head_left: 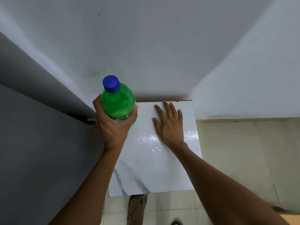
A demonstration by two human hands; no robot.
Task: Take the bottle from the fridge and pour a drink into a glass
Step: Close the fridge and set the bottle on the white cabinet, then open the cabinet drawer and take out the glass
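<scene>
A green plastic bottle [119, 101] with a blue cap stands upright at the far left corner of a small white marble-look table [154, 172]. My left hand [113, 124] grips the bottle around its lower body. My right hand [169, 124] lies flat on the tabletop to the right of the bottle, fingers spread and straight, holding nothing. No glass is in view.
A grey fridge side [40, 135] fills the left, touching the table's left edge. White walls meet in a corner behind the table. Beige floor tiles [243, 151] lie to the right, and a foot [137, 208] in a sandal shows under the table's near edge.
</scene>
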